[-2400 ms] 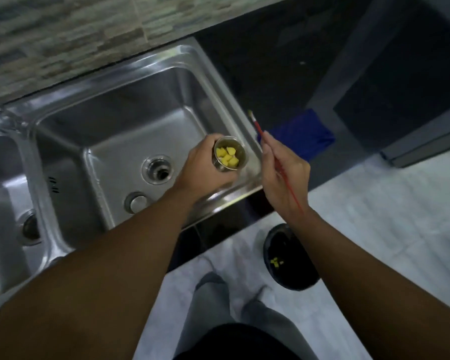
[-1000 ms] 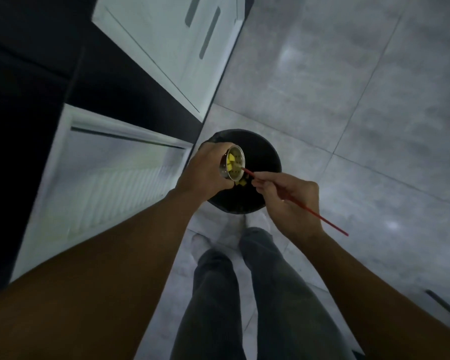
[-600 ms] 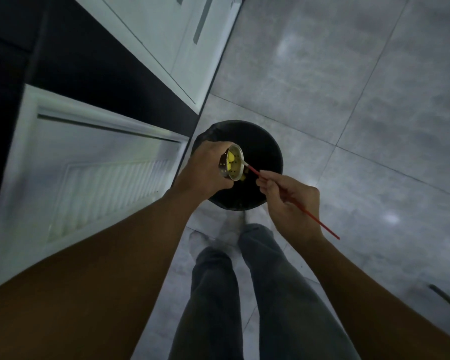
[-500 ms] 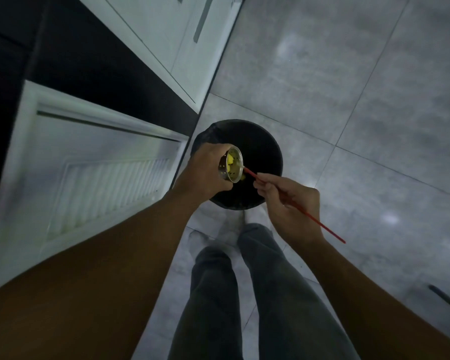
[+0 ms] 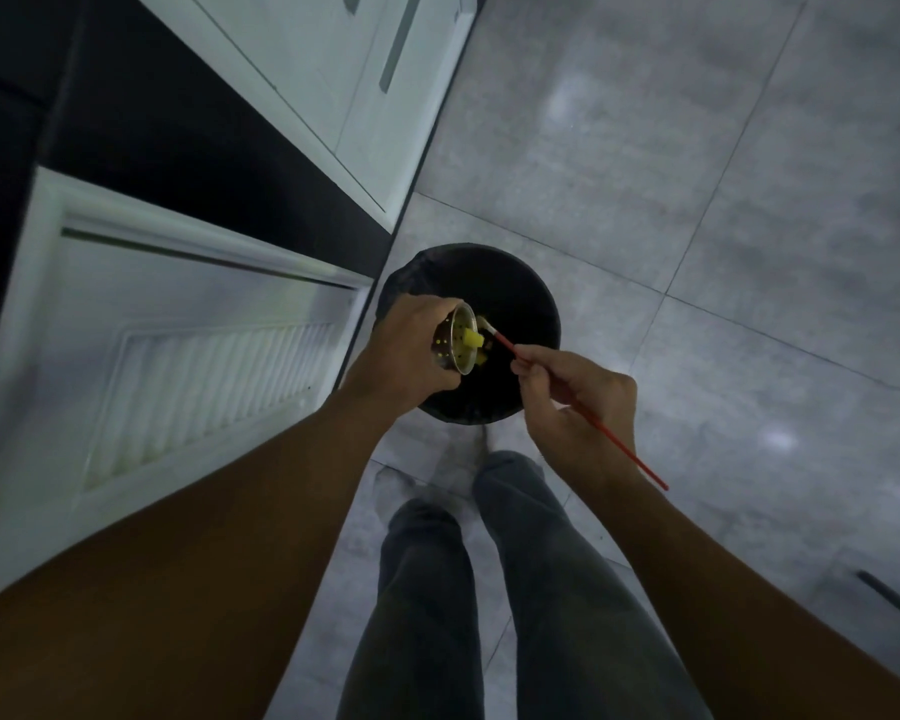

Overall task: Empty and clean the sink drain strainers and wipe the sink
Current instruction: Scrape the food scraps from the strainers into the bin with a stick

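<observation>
The bin [image 5: 528,288] stands on the floor [image 5: 697,200], right of the cabinet door [image 5: 178,387]. Above the bin, the left hand [image 5: 401,356] holds the strainer [image 5: 455,343] tilted, mouth facing right. The right hand [image 5: 578,402], right of the strainer, holds the brush [image 5: 630,454] with its tip at the strainer mouth.

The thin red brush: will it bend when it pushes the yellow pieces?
The red brush is long and very thin, so probably light and slightly flexible. The right hand pinches it near the bristle end, which likely limits bending.
</observation>
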`<state>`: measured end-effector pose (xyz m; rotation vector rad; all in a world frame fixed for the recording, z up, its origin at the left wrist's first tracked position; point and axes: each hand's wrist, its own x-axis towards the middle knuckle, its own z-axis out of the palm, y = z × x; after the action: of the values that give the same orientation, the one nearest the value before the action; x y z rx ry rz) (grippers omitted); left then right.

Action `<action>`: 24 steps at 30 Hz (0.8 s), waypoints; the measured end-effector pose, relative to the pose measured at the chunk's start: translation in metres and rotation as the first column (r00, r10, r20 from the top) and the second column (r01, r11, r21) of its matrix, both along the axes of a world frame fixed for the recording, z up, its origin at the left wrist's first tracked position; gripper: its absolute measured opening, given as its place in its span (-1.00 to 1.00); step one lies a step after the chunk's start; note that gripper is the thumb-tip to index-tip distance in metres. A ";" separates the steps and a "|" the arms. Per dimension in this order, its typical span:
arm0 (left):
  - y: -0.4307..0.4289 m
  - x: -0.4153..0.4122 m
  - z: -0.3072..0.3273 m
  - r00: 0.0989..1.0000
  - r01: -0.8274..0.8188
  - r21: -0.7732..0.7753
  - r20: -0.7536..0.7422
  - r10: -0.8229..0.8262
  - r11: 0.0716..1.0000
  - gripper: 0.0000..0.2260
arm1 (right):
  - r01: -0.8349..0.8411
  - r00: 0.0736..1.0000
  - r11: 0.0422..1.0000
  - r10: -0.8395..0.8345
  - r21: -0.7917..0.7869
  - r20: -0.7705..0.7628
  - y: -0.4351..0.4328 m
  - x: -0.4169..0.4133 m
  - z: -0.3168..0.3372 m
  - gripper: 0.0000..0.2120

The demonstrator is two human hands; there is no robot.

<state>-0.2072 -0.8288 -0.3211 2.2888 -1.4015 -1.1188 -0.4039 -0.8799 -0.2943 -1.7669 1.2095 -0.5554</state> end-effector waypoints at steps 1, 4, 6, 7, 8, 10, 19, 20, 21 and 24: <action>0.000 -0.001 0.000 1.000 0.002 0.007 0.002 -0.002 1.000 -0.26 | -0.002 1.000 1.000 0.002 -0.011 0.018 0.000 -0.001 0.000 -0.82; -0.003 -0.003 0.000 1.000 0.012 0.014 0.005 -0.012 1.000 -0.24 | -0.068 0.994 0.998 0.067 0.011 0.086 0.002 0.001 -0.002 -0.81; -0.006 -0.005 0.000 1.000 0.018 0.012 0.007 -0.018 1.000 -0.24 | -0.085 0.995 0.996 0.083 0.032 0.062 0.004 0.005 -0.004 -0.80; -0.007 -0.005 0.000 1.000 0.017 0.019 0.008 -0.018 1.000 -0.24 | -0.066 0.997 0.997 0.065 0.039 0.033 0.004 0.005 -0.006 -0.81; -0.008 -0.005 0.000 1.000 0.016 0.027 0.008 -0.017 1.000 -0.24 | -0.038 0.999 0.998 0.038 0.047 0.005 0.004 0.005 -0.008 -0.82; -0.009 -0.004 0.001 1.000 0.017 0.037 0.004 -0.017 0.999 -0.24 | -0.002 1.000 0.998 0.003 0.056 -0.016 0.002 0.002 -0.009 -0.83; -0.011 -0.004 0.001 1.000 -0.014 0.048 -0.006 0.014 0.999 -0.25 | -0.077 0.987 0.988 0.056 0.136 0.148 0.000 0.003 0.001 -0.82; -0.011 -0.005 0.002 1.000 -0.016 0.041 -0.008 0.017 0.999 -0.25 | -0.082 0.989 0.984 0.062 0.156 0.132 0.001 0.005 0.000 -0.82; -0.011 -0.005 0.002 1.000 -0.019 0.038 -0.009 0.019 0.999 -0.25 | -0.074 0.991 0.983 0.054 0.165 0.118 0.002 0.006 0.000 -0.82; -0.010 -0.003 0.003 1.000 -0.011 0.029 -0.001 0.012 1.000 -0.26 | -0.010 0.996 0.991 -0.002 0.132 0.094 0.001 0.001 -0.002 -0.82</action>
<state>-0.2100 -0.8391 -0.3182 2.3125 -1.3785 -1.1448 -0.4027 -0.8792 -0.2965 -1.6139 1.1510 -0.5377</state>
